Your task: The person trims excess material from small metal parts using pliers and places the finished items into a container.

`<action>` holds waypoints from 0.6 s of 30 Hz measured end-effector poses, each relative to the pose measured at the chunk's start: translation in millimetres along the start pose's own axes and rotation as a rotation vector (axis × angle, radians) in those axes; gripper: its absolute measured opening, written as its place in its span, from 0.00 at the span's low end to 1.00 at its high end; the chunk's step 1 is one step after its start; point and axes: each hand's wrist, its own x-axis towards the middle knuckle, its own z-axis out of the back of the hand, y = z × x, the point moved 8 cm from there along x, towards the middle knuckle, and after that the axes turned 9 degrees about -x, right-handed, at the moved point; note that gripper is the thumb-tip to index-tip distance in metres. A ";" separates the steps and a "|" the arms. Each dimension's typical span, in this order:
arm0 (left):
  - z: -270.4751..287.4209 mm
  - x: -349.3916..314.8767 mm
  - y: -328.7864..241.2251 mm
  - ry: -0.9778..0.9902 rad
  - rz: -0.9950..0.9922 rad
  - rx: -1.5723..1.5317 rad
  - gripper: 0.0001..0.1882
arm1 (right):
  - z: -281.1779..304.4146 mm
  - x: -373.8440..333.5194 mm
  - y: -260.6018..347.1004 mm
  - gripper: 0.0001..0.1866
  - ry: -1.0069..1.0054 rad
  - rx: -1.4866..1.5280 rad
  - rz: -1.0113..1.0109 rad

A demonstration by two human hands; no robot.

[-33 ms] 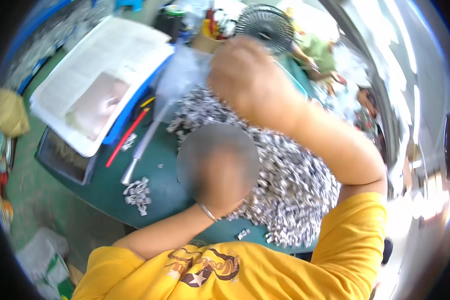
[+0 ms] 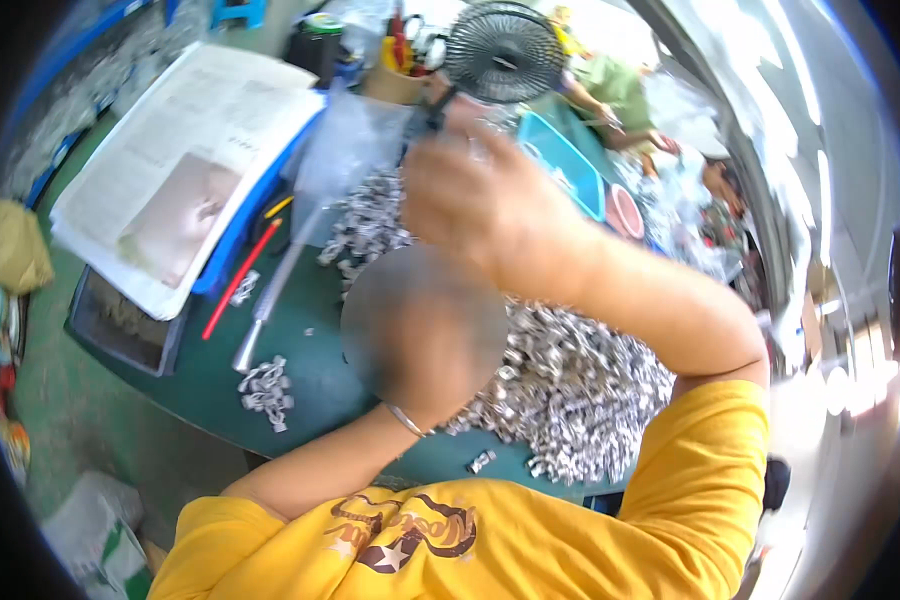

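At the far middle of the desk point(image 2: 320, 390), the right hand point(image 2: 490, 200) has dropped a little nearer to the left hand point(image 2: 435, 355), baring more of the teal tray point(image 2: 594, 200) and pink bowl point(image 2: 625, 212) beyond its forearm. The right looks curled but smeared by motion; the left is blurred out. Whether the hands touch or grip anything, I cannot tell. The heap of small metal pieces point(image 2: 580, 390), mostly right of the left hand, looks unchanged, so the shift probably alters little in the handling.
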 end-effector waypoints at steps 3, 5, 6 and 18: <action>-16.4 -11.0 -11.0 -0.004 -0.090 0.099 0.20 | 39.3 -65.3 23.7 0.08 0.150 0.193 -0.194; -18.7 -15.7 -4.8 0.012 -0.072 0.093 0.19 | 43.3 -111.4 10.5 0.10 0.256 0.134 -0.374; -20.9 -16.4 -4.7 0.023 -0.061 0.093 0.18 | 45.0 -138.1 0.6 0.11 0.293 0.091 -0.495; -38.7 -34.0 37.6 0.041 -0.038 -0.022 0.17 | 61.2 -272.2 -6.3 0.07 0.427 -0.020 -0.993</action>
